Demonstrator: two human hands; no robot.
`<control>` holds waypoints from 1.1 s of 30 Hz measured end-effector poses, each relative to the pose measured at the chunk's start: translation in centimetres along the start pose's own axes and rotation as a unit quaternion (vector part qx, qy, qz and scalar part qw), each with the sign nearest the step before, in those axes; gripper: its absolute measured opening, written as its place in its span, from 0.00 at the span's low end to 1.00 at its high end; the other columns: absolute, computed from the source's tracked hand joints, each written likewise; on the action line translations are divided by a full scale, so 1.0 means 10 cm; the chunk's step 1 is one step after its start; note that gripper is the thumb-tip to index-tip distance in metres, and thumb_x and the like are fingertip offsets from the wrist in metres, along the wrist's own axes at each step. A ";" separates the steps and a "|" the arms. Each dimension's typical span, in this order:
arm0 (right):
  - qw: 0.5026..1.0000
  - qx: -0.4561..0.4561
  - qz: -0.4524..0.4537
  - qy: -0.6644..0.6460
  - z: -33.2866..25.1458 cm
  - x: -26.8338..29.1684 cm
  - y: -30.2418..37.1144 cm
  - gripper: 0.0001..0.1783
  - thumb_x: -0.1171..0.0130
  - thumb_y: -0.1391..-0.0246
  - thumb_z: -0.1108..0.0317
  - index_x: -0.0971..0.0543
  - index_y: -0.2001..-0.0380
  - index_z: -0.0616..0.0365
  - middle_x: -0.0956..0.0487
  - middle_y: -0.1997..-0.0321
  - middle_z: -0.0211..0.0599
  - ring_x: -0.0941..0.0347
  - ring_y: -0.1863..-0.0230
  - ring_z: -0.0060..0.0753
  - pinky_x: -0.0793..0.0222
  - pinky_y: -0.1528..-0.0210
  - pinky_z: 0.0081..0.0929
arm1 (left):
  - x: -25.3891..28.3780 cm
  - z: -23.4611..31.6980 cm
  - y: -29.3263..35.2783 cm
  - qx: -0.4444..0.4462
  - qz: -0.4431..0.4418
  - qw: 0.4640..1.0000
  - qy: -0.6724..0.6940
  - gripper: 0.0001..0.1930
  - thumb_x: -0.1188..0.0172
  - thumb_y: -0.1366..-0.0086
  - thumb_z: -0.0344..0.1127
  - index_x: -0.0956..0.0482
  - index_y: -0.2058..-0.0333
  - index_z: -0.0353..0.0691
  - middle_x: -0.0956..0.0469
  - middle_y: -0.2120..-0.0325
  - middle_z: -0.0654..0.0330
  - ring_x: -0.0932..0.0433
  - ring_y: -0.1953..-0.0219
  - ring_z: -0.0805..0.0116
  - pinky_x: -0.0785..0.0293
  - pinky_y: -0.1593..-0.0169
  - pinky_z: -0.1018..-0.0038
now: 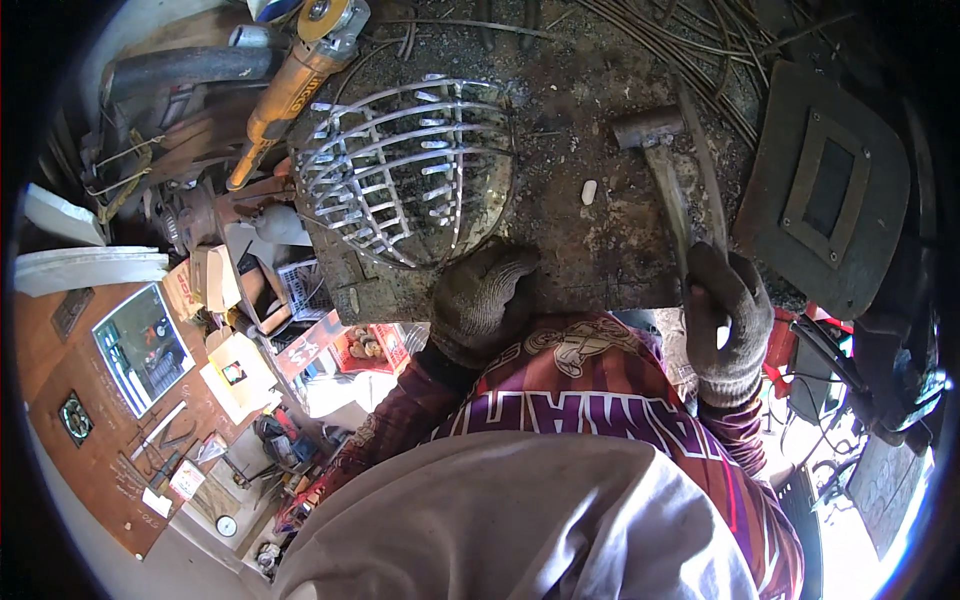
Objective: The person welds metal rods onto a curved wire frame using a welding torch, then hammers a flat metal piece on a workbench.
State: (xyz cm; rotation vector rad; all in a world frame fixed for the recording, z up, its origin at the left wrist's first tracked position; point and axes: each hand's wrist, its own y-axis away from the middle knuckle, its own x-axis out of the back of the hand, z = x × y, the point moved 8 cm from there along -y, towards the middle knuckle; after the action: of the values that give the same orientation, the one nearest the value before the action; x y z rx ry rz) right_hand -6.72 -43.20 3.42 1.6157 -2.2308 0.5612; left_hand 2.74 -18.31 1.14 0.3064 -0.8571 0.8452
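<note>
A rounded metal grille (pixel 415 170), made of curved rods with short cross bars, lies on the stained metal worktable (pixel 570 255). My left hand (pixel 485 295), in a dark knit glove, is curled beside the grille's near rim at the table edge. Its fingertips are partly hidden, so whether it grips the rim does not show. On the right, my gloved right hand (pixel 732 315) is closed round the lower end of a hammer (pixel 668 185). The hammer's head points away from me on the table. A long thin flat bar (pixel 705 165) runs alongside its handle.
An orange angle grinder (pixel 292 95) lies left of the grille. A small white piece (pixel 589 191) sits mid-table. Bent rods (pixel 690 45) crowd the far right, above a welding mask (pixel 825 190). At left stand a brown tool board (pixel 110 400) and a red crate (pixel 370 350).
</note>
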 end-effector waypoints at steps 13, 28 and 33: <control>0.990 0.032 -0.048 0.125 0.30 -0.13 -0.29 0.23 0.35 0.45 0.80 0.15 0.46 0.52 0.15 0.53 0.48 0.16 0.63 0.43 0.21 0.62 0.37 | -0.09 -0.18 0.08 0.086 -0.068 0.993 -0.040 0.13 0.26 0.42 0.33 0.13 0.58 0.41 0.14 0.56 0.52 0.13 0.57 0.50 0.16 0.54 0.60; 0.981 0.028 -0.060 0.180 0.32 -0.16 -0.32 0.22 0.34 0.45 0.70 0.15 0.45 0.54 0.13 0.54 0.46 0.17 0.66 0.47 0.22 0.62 0.40 | -0.04 -0.10 -0.01 0.035 -0.048 0.997 -0.049 0.19 0.26 0.46 0.34 0.18 0.55 0.44 0.17 0.63 0.53 0.15 0.65 0.51 0.16 0.64 0.60; 0.975 0.042 -0.069 0.206 0.33 -0.16 -0.29 0.21 0.35 0.45 0.71 0.15 0.46 0.55 0.13 0.54 0.47 0.17 0.65 0.47 0.22 0.62 0.42 | -0.07 -0.17 0.01 0.045 -0.068 0.996 -0.028 0.20 0.26 0.46 0.35 0.18 0.54 0.45 0.17 0.62 0.53 0.15 0.64 0.50 0.16 0.64 0.59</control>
State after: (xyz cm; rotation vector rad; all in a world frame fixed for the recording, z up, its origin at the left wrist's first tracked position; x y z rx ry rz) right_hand -3.60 -44.30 0.10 1.5131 -1.8007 0.8708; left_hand 3.28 -17.66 -0.45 0.4641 -0.8422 0.7519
